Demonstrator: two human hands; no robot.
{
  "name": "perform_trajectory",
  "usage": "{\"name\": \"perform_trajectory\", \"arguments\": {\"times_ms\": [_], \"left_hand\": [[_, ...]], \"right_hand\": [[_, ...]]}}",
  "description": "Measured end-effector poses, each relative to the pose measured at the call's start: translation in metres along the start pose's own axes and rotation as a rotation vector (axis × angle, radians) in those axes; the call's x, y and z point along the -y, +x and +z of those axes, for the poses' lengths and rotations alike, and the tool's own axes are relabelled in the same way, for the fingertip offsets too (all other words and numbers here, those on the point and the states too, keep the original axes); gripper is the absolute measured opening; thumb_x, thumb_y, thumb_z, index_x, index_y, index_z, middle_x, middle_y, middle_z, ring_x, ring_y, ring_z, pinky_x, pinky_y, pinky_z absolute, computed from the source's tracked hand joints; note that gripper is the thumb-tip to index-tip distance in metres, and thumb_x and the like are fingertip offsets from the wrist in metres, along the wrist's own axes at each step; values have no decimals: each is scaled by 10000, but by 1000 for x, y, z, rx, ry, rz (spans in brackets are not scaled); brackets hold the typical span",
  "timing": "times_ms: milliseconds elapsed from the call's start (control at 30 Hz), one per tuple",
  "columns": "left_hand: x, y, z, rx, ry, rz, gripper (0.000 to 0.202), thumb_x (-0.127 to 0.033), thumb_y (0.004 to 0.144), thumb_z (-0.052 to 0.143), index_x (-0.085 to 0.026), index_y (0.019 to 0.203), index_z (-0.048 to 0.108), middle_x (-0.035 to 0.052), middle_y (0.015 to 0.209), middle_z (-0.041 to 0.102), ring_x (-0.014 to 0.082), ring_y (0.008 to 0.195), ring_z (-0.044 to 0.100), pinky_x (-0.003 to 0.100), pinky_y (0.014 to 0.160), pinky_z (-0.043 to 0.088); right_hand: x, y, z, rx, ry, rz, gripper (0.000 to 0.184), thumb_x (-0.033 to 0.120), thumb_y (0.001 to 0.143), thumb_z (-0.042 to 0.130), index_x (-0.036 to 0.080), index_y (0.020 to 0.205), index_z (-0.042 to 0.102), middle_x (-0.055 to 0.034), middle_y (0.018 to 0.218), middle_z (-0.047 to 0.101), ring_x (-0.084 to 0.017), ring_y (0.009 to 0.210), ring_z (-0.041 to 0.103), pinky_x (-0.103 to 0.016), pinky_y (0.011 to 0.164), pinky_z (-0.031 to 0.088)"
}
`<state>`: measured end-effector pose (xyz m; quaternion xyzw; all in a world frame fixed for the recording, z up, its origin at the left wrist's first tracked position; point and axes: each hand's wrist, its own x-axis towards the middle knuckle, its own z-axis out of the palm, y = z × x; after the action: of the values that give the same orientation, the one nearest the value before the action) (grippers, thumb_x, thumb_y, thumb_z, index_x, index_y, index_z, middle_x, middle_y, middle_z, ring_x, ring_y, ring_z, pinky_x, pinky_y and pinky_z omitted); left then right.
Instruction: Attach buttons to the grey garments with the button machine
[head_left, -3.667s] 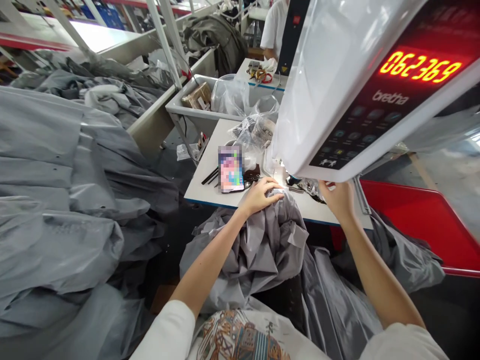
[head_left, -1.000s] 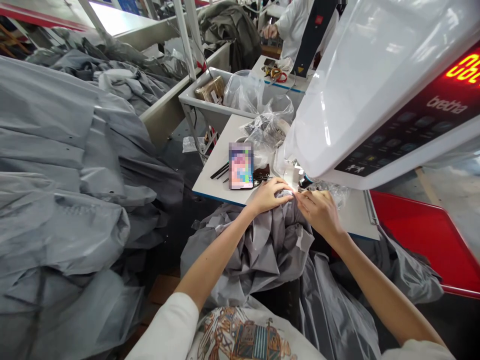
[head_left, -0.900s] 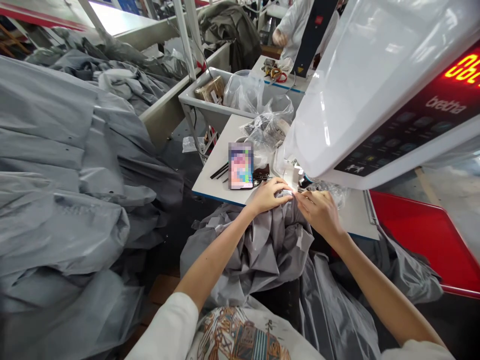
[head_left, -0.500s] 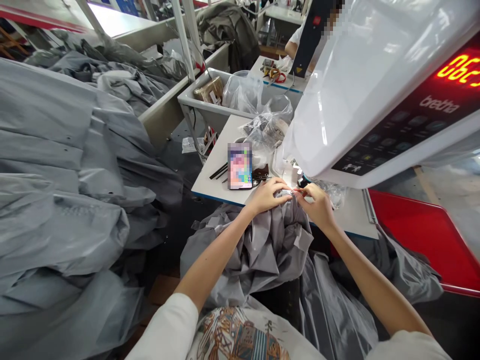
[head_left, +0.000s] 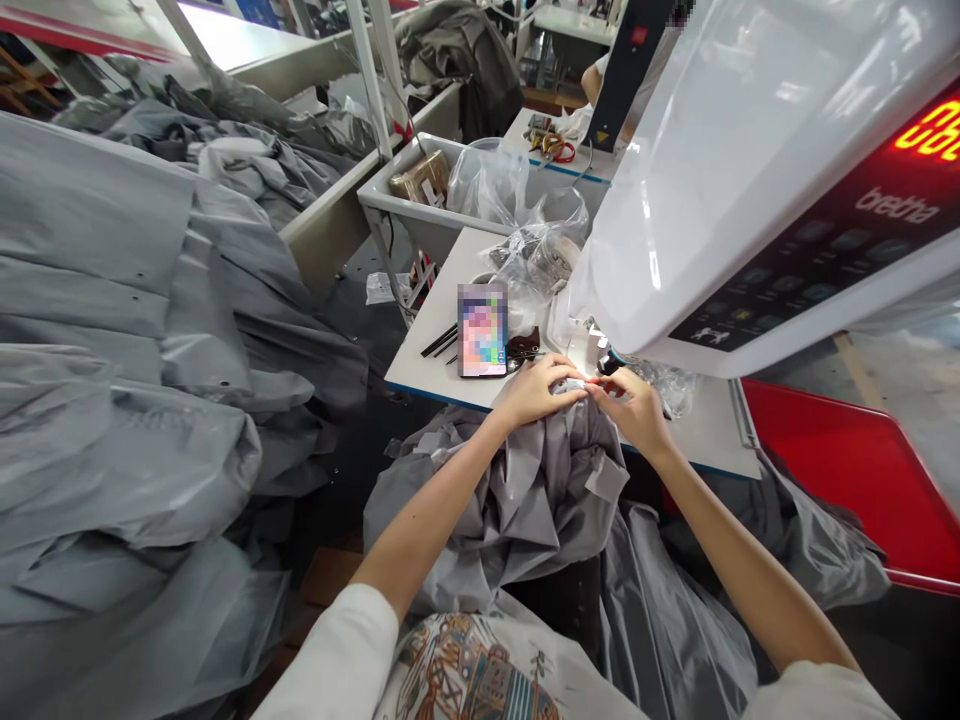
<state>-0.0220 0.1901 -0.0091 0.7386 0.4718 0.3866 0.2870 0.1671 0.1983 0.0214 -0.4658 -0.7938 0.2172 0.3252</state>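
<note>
The grey fabric (head_left: pixel 525 490) is smooth, faintly shiny and crumpled into sharp folds, running lengthwise from the edge of the white table (head_left: pixel 439 335) down toward my lap, its top bunched under the glossy white sewing machine (head_left: pixel 712 160). My left hand (head_left: pixel 536 390) lies palm-down, fingers curled tight over that bunch. My right hand (head_left: pixel 634 412), wrist bent inward and forearm stretched out, pinches the cloth's edge shut between its fingertips, just touching my left
</note>
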Motion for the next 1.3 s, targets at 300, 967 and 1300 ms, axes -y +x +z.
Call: {"name": "perform_trajectory", "arguments": {"times_ms": [300, 967, 1300], "left_hand": [[2, 0, 1, -8, -11, 17, 243, -386, 836, 630, -259, 1036, 686, 27, 1155, 591, 180, 1099, 572, 289, 975, 441], [13, 2, 8, -27, -48, 119, 263, -352, 819, 652, -195, 1028, 674, 45, 1095, 581, 160, 1049, 577, 276, 969, 443], [18, 3, 12, -42, -78, 144, 260, -326, 795, 672, -182, 1013, 678, 53, 1082, 585, 176, 1050, 581, 295, 988, 436]], "right_hand": [[-7, -8, 5, -13, 153, 98, 312, 488, 825, 602, 208, 937, 683, -41, 882, 646, -160, 727, 569, -304, 667, 462], [-19, -23, 41, -294, 219, 210, 301, 469, 859, 479, 186, 904, 571, -26, 754, 602, -157, 685, 538, -275, 651, 434], [-18, -23, 42, -342, 237, 191, 309, 455, 848, 474, 168, 874, 585, -49, 774, 616, -160, 658, 530, -281, 628, 426]]}}
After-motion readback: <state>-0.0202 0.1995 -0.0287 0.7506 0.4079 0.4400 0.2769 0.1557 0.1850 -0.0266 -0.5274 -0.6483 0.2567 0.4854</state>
